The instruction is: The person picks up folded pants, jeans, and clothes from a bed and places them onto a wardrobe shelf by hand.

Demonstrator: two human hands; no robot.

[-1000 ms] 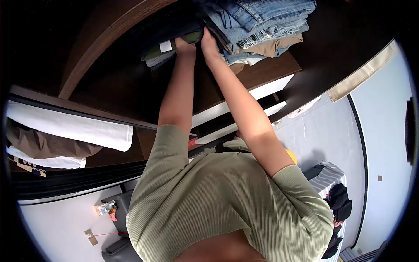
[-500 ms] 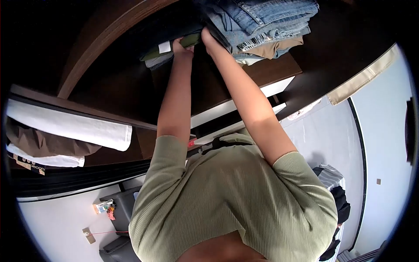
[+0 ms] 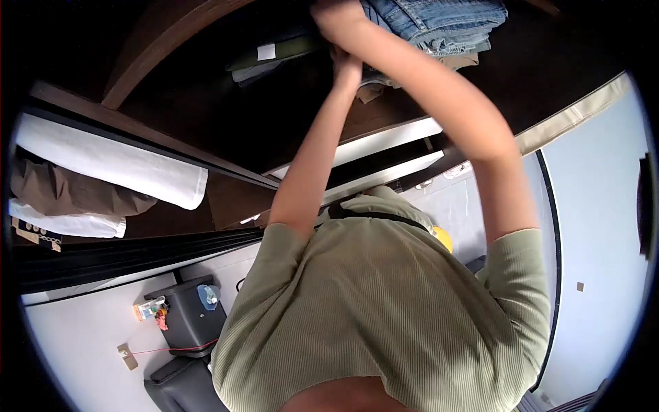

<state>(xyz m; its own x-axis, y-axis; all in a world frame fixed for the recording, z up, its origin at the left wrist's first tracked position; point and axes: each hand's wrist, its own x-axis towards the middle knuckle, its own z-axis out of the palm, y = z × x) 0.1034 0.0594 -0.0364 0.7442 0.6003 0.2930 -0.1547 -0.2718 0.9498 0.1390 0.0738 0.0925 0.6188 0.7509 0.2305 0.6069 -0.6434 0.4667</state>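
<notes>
A stack of folded blue jeans (image 3: 446, 24) sits on the dark shelf at the top, with a tan garment (image 3: 371, 93) low in it. My left hand (image 3: 346, 65) is at the left side of this stack, its fingers mostly hidden. Just above it, my right hand (image 3: 340, 24) reaches across, blurred and in shadow, so its grip does not show. Left of both hands lies a smaller pile with a dark green folded garment (image 3: 298, 48) bearing a white label (image 3: 266, 51), over a grey one (image 3: 255, 71).
A curved wooden panel (image 3: 165, 48) borders the shelf on the left. White trousers (image 3: 117, 161) and a brown garment (image 3: 75, 189) lie on a lower left shelf. White drawer fronts (image 3: 391, 165) are below my arms. A grey seat (image 3: 189, 323) stands lower left.
My left hand has moved right, from the green garment to the jeans stack. My right hand has shifted up and now crosses above the left. The view has turned slightly.
</notes>
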